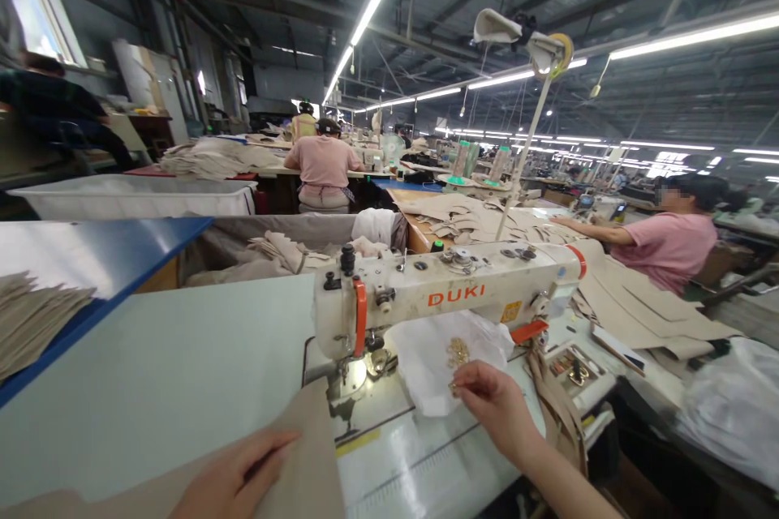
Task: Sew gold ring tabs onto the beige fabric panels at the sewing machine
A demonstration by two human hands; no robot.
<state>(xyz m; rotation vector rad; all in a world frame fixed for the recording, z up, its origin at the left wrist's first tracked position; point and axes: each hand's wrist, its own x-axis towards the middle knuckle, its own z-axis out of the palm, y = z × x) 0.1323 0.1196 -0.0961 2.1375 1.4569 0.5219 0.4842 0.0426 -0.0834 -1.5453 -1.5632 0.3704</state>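
My left hand [240, 474] lies on a beige fabric piece [307, 454], its fingers stretched out over the surface. The fabric's upper corner lies just left of the needle area of a white sewing machine [402, 304] marked DUKI. My right hand [492, 405] is closed in a pinch on a small gold-coloured metal piece [454, 389]; its exact shape is partly hidden by the fingers. Beneath that hand, a white plastic bag [419, 373] is spread on the machine bed, with a small heap of similar gold pieces [458, 352] on it.
Beige strips [557, 413] hang at the right beside a small parts tray [578, 373]. Fabric stacks lie on the blue-edged table [155, 259] at left and behind the machine. A co-worker in pink [675, 235] sits at right; another person [325, 162] sits ahead.
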